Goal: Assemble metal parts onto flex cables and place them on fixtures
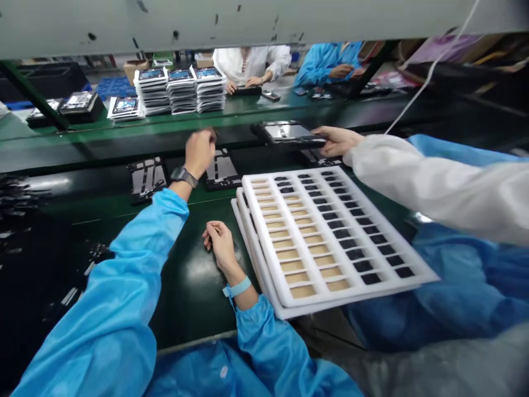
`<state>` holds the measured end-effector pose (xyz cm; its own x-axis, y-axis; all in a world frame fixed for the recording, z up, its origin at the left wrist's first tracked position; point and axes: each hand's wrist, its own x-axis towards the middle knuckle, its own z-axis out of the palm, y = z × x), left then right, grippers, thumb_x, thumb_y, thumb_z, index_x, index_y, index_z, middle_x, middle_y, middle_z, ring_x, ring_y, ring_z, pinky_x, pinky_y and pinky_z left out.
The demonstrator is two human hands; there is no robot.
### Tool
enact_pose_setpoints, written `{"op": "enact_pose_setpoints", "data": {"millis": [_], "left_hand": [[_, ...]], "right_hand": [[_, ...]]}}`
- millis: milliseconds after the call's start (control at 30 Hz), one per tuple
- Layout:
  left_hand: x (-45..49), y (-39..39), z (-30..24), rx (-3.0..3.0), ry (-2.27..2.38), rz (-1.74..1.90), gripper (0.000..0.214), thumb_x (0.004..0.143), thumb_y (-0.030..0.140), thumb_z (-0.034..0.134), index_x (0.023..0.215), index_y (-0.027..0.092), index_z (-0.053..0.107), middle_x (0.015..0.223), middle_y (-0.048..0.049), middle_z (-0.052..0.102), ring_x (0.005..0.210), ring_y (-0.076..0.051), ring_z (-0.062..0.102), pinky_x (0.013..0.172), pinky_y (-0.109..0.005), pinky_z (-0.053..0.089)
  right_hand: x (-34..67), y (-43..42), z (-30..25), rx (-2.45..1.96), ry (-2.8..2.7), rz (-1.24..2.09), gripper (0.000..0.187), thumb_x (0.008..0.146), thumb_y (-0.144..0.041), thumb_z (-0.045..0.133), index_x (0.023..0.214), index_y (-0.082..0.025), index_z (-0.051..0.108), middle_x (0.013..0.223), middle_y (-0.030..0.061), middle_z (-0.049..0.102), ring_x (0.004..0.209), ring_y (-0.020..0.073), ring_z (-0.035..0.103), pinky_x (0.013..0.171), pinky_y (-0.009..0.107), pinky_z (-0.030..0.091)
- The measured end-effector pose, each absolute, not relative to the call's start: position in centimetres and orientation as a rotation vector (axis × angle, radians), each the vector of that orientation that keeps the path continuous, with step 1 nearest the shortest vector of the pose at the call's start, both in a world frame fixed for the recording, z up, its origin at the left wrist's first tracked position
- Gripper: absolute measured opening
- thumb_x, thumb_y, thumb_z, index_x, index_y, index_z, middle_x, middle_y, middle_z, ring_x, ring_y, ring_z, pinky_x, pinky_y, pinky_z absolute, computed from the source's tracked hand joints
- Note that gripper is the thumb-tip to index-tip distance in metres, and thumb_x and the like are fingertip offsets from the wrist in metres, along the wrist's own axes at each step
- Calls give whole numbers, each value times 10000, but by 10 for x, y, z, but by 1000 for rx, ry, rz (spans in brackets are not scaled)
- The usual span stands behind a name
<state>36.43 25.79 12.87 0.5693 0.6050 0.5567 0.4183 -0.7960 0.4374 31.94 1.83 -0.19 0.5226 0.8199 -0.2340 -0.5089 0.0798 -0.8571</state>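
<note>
My left hand [200, 151], with a dark watch at its wrist, reaches over the dark strip beyond the bench. Its fingers are curled in and blurred, with a dark patch at the tips. Just right of it lies a flat device part [222, 169], silver-grey with a black frame; a similar device part [147, 177] lies to the left. My right hand [220, 244], wearing a light blue wrist strap, hovers above the green bench left of a white foam tray [270, 295]. Its fingers are bent together in a pinch; anything between them is too small to make out.
Black pieces [371, 278] fill many tray slots. From the right, a co-worker's hand [339, 140] in a white sleeve holds a flat device [287, 132]. Stacked devices [182, 91] stand on the far bench, where two people work. An overhead panel [264, 22] crosses the top.
</note>
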Motion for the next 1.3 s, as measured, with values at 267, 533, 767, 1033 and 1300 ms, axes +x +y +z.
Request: {"op": "enact_pose_setpoints", "data": {"millis": [267,533,767,1033,1300], "left_hand": [[372,216,7,2723,932,499,292,1008,130,505,1098,127,782,1244,-200,746,1168,-321,660,1031,-423,477],[349,223,1,2769,953,410,282,1031,228,573,1172,124,793,1247,-206,742,1203,-337,598,1056,-460,432],[355,240,13,2768,1004,445,311,1033,224,560,1200,109,795,1263,-218,709,1221,-344,592,1055,-449,437],[347,256,14,2738,1069,386,293,975,254,663,1196,120,802,1240,-221,726,1187,-354,629,1041,-450,464],[353,254,13,2820,889,236,465,922,335,765,1371,216,757,1464,-179,610,1380,-379,519,1168,-488,404]], "right_hand": [[322,25,-19,-1132,-311,1001,365,735,-548,767,885,-308,536,732,37,660,556,205,585,469,364,370],[317,23,-19,-1136,-414,1074,352,808,-467,768,914,-247,514,725,-9,646,536,132,551,442,231,389],[317,25,-21,-1157,-437,1062,295,800,-430,750,903,-230,558,695,-12,652,511,117,534,419,211,364],[316,25,-21,-1176,-454,1085,251,805,-400,733,895,-220,584,701,-5,662,521,117,542,424,208,336],[314,25,-20,-1187,-479,1061,216,806,-378,705,887,-209,597,690,-19,661,528,107,536,460,211,349]]}}
